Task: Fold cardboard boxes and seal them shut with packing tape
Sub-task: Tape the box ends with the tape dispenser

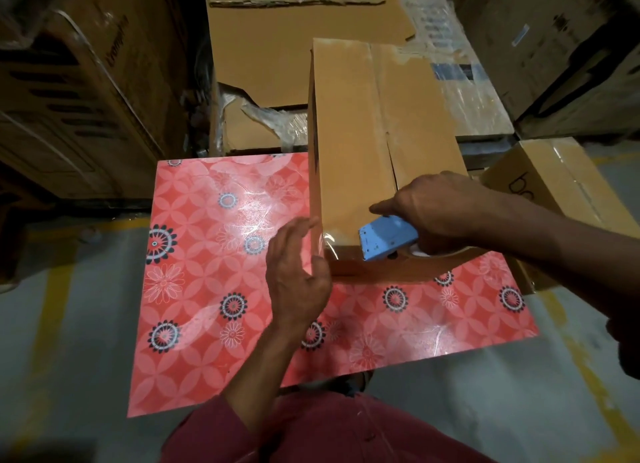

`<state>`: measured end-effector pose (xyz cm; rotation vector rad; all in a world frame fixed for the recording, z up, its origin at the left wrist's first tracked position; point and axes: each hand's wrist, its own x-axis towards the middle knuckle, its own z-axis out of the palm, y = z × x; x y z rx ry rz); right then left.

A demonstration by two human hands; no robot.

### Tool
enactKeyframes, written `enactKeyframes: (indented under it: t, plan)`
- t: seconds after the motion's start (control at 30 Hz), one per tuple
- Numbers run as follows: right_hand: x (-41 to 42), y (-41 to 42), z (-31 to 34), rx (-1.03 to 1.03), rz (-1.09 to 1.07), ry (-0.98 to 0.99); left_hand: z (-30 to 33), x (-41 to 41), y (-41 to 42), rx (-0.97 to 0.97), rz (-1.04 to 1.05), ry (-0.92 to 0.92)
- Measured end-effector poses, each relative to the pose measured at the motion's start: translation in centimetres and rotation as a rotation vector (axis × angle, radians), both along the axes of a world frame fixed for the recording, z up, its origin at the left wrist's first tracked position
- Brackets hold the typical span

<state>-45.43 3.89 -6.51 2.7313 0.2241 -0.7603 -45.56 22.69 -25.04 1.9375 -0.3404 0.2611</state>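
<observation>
Fingers of the right hand [440, 210] are wrapped round the handle of a blue tape dispenser [388, 237], with the forefinger stretched forward along its top. Fingers of the left hand [298, 272] are straight and held together, the palm flat against the near left side of the box [360, 144], steadying it; this hand grips nothing.

Position: the box stands on a table with a red flowered cover [214, 255], towards its far right part. The dispenser sits at the near end of the box top, its blade at the edge where the top meets the front face.

Work done: the top flaps are folded down and meet along a seam running away from the person. A glossy strip of clear tape [330, 244] shows at the near corner, under the dispenser. Further along, the seam still shows a dark open gap, so on my reading the taping of the top is only beginning or is partial.

Work left, by judgement: the strip must be carried along the whole seam to the far end, pressed down and cut. Whether the underside is sealed cannot be told.

Surroundings: other cartons [554, 192] and flattened cardboard, some wrapped in plastic film, are stacked beyond and to both sides.
</observation>
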Motion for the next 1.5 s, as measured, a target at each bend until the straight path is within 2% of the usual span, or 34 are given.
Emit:
enactKeyframes:
  t: [0.03, 0.07, 0.1, 0.2, 0.27, 0.47, 0.73, 1.0, 1.1, 1.2, 1.37, 1.5]
  plan:
    - [-0.1, 0.1, 0.0, 0.004, 0.013, -0.009, 0.6, 0.4, -0.1, 0.084, -0.118, -0.203]
    - [0.0, 0.1, 0.1, 0.015, 0.031, -0.009, 1.0, 0.9, -0.3, 0.189, -0.225, -0.331]
    - [0.0, 0.1, 0.3, 0.038, 0.050, 0.004, 1.1, 1.2, -0.3, 0.300, -0.317, -0.382]
    - [-0.3, 0.6, 1.2, 0.134, 0.087, 0.058, -0.1, 1.5, -0.2, 0.573, -0.455, -0.378]
    - [-0.6, 0.7, 1.4, 0.131, 0.119, 0.067, -0.6, 1.7, 0.0, 0.644, -0.463, -0.400]
    - [-1.0, 0.4, 1.6, 0.108, 0.045, 0.040, -0.7, 1.9, 0.1, 0.630, -0.411, -0.417]
    - [-2.6, -2.9, 2.3, 0.045, 0.036, 0.179, -0.9, 1.7, 0.1, 0.603, -0.404, -0.395]
    - [-2.6, -4.1, 1.4, 0.032, 0.067, 0.104, 0.9, 1.2, -0.9, 0.765, -0.397, -0.422]
    - [-3.3, -4.5, 1.8, 0.014, 0.119, 0.100, 2.0, 0.6, -3.4, 0.749, -0.472, -0.477]
    - [-3.7, -4.7, 2.2, 0.013, 0.186, 0.081, 2.1, -0.2, -6.3, 0.768, -0.537, -0.431]
    - [-4.0, -6.0, 1.9, 0.096, 0.245, 0.082, 1.0, -1.3, -7.0, 0.729, -0.499, -0.411]
    - [-4.2, -7.4, 1.8, 0.105, 0.209, -0.001, 0.7, -1.2, -6.8, 0.708, -0.488, -0.430]
